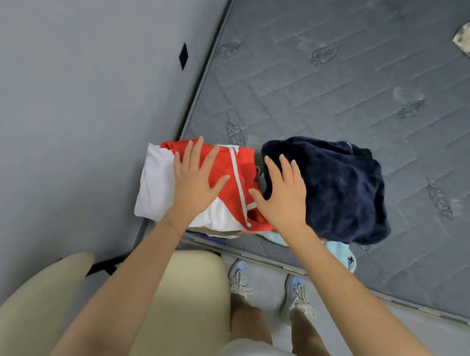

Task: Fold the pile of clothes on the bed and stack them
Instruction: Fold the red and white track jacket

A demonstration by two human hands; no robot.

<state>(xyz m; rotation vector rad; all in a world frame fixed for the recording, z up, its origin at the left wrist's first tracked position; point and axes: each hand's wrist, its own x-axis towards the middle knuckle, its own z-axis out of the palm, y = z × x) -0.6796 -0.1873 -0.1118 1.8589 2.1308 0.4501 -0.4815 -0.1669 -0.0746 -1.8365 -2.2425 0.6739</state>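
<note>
Mattress (357, 74), grey, quilted with leaf motifs, abuts grey wall (79, 72); folded red-and-white garment (157, 180) lies at its near corner under left hand (195, 182), fingers spread flat; right hand (284, 195), fingers apart, rests on navy garment (343, 190) alongside; cream chair (194, 290) stands beside mattress edge.

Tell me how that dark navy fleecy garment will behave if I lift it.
The dark navy fleecy garment looks soft and loosely bunched, so it would probably droop and unfold. Its fuzzy pile likely grips the quilted grey mattress.
</note>
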